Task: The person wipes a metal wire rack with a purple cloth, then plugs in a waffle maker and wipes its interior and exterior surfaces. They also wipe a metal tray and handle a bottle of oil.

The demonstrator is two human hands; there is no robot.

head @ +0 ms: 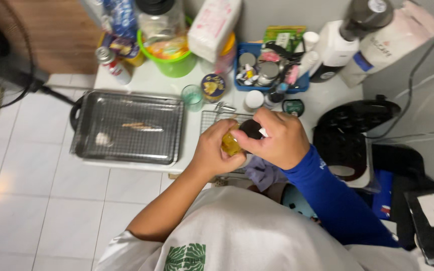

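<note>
Left hand (216,150) wrapped around small yellow jar (230,144), bracing it above near table edge (126,164). Right hand (276,138) clamped over dark lid (251,128), twisting grip. Baking tray (126,128) parked left, out of way.

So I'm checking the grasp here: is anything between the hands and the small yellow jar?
Nothing visible is. The left hand wraps the yellow jar directly, and the right hand sits over its dark lid, fingers touching it. Both are held above the small wire rack on the white table.
</note>
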